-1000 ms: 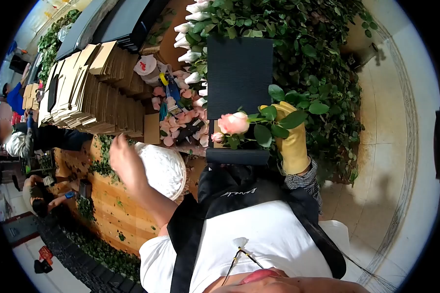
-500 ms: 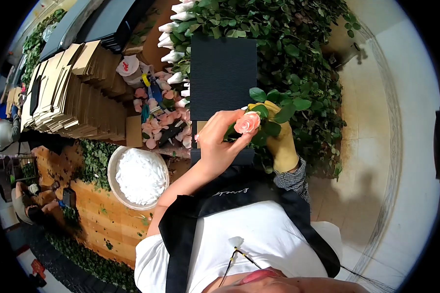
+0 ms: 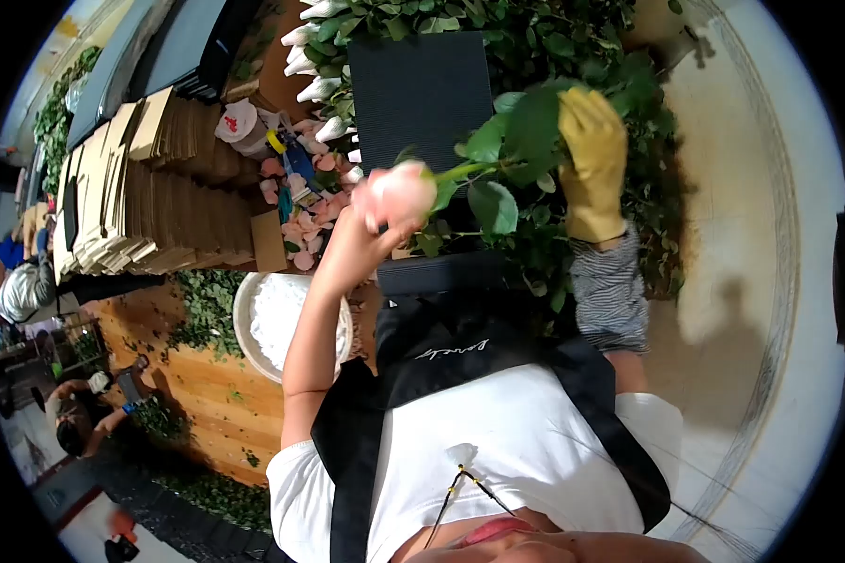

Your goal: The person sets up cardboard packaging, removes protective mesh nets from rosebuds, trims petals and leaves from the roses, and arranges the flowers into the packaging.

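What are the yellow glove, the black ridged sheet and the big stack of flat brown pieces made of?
Yellow glove: perhaps rubber or leather; it looks matte, with soft creases.
Black ridged sheet: possibly corrugated card or plastic, dull black with fine parallel lines; I can't tell which.
Brown stack: most likely plain cardboard, judging by its matte tan colour and many thin, stiff edges.

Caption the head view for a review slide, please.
Bare left hand at a motion-blurred pink rose, yellow-gloved right hand beside its green leaves, a black ribbed rectangular board behind.

Stacked brown cardboard (image 3: 164, 216), dark panels (image 3: 174, 52) near it, person in grey (image 3: 30, 291), leaf-strewn floor (image 3: 218, 418)
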`<state>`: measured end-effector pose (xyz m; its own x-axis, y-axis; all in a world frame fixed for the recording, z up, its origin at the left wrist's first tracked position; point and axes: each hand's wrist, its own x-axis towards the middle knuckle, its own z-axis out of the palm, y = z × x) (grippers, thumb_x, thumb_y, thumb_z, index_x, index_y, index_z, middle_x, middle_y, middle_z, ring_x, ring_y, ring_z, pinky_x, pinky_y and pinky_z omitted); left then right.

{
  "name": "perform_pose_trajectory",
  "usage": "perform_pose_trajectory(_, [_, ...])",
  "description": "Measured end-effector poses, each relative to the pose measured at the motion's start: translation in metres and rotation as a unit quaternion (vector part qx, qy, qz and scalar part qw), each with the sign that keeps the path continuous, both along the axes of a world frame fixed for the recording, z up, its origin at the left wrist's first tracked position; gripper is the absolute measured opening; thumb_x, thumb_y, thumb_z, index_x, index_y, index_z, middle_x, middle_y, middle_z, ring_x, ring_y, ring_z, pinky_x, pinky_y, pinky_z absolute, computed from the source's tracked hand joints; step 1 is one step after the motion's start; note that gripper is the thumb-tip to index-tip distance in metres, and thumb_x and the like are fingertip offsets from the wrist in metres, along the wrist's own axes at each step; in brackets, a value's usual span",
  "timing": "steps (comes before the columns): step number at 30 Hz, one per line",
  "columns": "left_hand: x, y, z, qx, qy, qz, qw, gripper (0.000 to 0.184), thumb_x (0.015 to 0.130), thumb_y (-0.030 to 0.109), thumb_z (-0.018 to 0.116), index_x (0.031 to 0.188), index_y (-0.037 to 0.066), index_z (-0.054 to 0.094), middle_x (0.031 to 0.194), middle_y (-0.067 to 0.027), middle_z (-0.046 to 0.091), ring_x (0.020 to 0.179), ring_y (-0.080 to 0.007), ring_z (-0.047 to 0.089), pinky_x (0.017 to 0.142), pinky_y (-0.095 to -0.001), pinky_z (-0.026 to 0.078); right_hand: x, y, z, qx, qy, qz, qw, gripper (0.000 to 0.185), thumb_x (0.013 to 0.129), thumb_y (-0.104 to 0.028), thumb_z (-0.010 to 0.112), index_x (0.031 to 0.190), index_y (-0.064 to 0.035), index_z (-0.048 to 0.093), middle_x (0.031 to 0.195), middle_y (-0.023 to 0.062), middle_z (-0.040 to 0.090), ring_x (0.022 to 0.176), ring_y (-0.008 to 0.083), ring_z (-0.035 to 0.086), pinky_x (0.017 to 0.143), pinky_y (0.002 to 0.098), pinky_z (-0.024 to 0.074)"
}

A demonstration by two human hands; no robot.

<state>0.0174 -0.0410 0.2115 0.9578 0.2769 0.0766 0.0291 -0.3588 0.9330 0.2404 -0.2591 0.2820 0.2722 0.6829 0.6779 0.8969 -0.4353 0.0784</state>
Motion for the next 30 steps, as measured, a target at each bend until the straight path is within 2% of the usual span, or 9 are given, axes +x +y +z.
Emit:
perform_pose_trajectory(4, [0.005, 0.043, -0.177, 0.199, 0.008, -0.124, 0.972, 0.030, 0.095, 0.020, 0.065, 0.114, -0.003, 0.062, 0.089, -0.0128, 0.064, 0.075, -0.0234, 0.063, 0.068, -0.0373, 0.051, -0.025, -0.004, 0.034, -0.090, -0.041, -0.022, 0.995, 0.033, 0.092, -0.016, 0.047, 0.116, -0.0075, 0.067, 0.105, 0.0147, 0.068, 0.099, 0.0306, 0.066, 0.094, 0.0419, 0.0513])
perform_pose_trajectory(6, [-0.005, 0.049, -0.249, 0.495, -0.011, -0.120, 0.861, 0.023, 0.099, 0.018, 0.054, 0.109, -0.002, 0.062, 0.090, -0.0123, 0.062, 0.081, -0.0233, 0.060, 0.073, -0.0364, 0.048, -0.041, -0.008, 0.027, -0.177, 0.056, 0.011, 0.983, 0.036, 0.100, -0.031, 0.041, 0.114, -0.0083, 0.067, 0.095, 0.0128, 0.069, 0.088, 0.0317, 0.067, 0.083, 0.0428, 0.0530])
perform_pose_trajectory(8, [-0.003, 0.021, -0.234, 0.451, 0.007, -0.104, 0.887, 0.021, 0.095, 0.011, 0.054, 0.110, -0.002, 0.063, 0.108, -0.0137, 0.060, 0.097, -0.0234, 0.060, 0.081, -0.0355, 0.050, -0.046, -0.027, -0.017, -0.256, 0.128, 0.012, 0.958, 0.022, 0.090, -0.017, 0.055, 0.104, -0.0109, 0.071, 0.075, 0.0074, 0.064, 0.076, 0.0271, 0.066, 0.070, 0.0398, 0.0525])
perform_pose_trajectory(11, [0.010, 0.026, -0.212, 0.016, 0.075, -0.171, 0.982, 0.030, 0.083, 0.005, 0.069, 0.112, -0.001, 0.066, 0.118, -0.0171, 0.061, 0.107, -0.0253, 0.063, 0.089, -0.0341, 0.051, -0.042, -0.053, -0.109, -0.318, 0.217, 0.015, 0.923, 0.020, 0.083, -0.007, 0.061, 0.099, -0.0122, 0.074, 0.076, 0.0083, 0.069, 0.073, 0.0219, 0.067, 0.073, 0.0365, 0.0543])
perform_pose_trajectory(13, [0.009, 0.020, -0.196, -0.092, 0.150, -0.137, 0.975, 0.028, 0.088, 0.010, 0.070, 0.113, -0.001, 0.067, 0.112, -0.0183, 0.065, 0.101, -0.0242, 0.065, 0.089, -0.0343, 0.051, -0.029, -0.062, -0.196, -0.199, 0.530, -0.082, 0.820, 0.020, 0.086, -0.007, 0.061, 0.100, -0.0119, 0.074, 0.085, 0.0095, 0.072, 0.079, 0.0235, 0.069, 0.076, 0.0375, 0.0550])
perform_pose_trajectory(21, [0.004, 0.011, -0.199, -0.067, 0.120, -0.216, 0.967, 0.034, 0.095, 0.017, 0.065, 0.121, -0.004, 0.060, 0.103, -0.0164, 0.070, 0.095, -0.0232, 0.066, 0.085, -0.0340, 0.050, -0.017, -0.057, -0.279, -0.354, 0.340, -0.090, 0.867, 0.021, 0.081, -0.004, 0.059, 0.096, -0.0094, 0.073, 0.084, 0.0097, 0.072, 0.083, 0.0289, 0.070, 0.076, 0.0404, 0.0556])
perform_pose_trajectory(23, [0.016, 0.009, -0.163, 0.042, 0.261, -0.239, 0.934, 0.034, 0.088, 0.007, 0.065, 0.120, -0.005, 0.061, 0.115, -0.0173, 0.066, 0.097, -0.0289, 0.066, 0.088, -0.0352, 0.051, -0.018, -0.050, -0.271, -0.429, 0.338, -0.108, 0.831, 0.040, 0.060, -0.011, 0.078, 0.099, -0.0071, 0.071, 0.086, 0.0082, 0.071, 0.088, 0.0256, 0.070, 0.077, 0.0347, 0.0570])
perform_pose_trajectory(26, [0.029, 0.014, -0.154, 0.429, -0.069, -0.332, 0.837, 0.029, 0.081, 0.007, 0.062, 0.108, -0.005, 0.065, 0.143, -0.0170, 0.048, 0.119, -0.0347, 0.055, 0.099, -0.0424, 0.047, -0.035, -0.039, -0.236, -0.499, 0.334, -0.115, 0.791, 0.039, 0.057, -0.012, 0.082, 0.094, -0.0064, 0.073, 0.084, 0.0078, 0.071, 0.087, 0.0245, 0.071, 0.075, 0.0329, 0.0574])
perform_pose_trajectory(30, [0.038, 0.016, -0.128, 0.448, 0.048, -0.325, 0.832, 0.026, 0.082, 0.011, 0.066, 0.108, 0.004, 0.065, 0.140, -0.0195, 0.049, 0.128, -0.0379, 0.050, 0.106, -0.0463, 0.043, -0.043, -0.040, -0.219, -0.473, 0.368, -0.081, 0.796, 0.043, 0.064, -0.017, 0.081, 0.105, -0.0065, 0.073, 0.099, 0.0123, 0.074, 0.094, 0.0278, 0.071, 0.078, 0.0367, 0.0569])
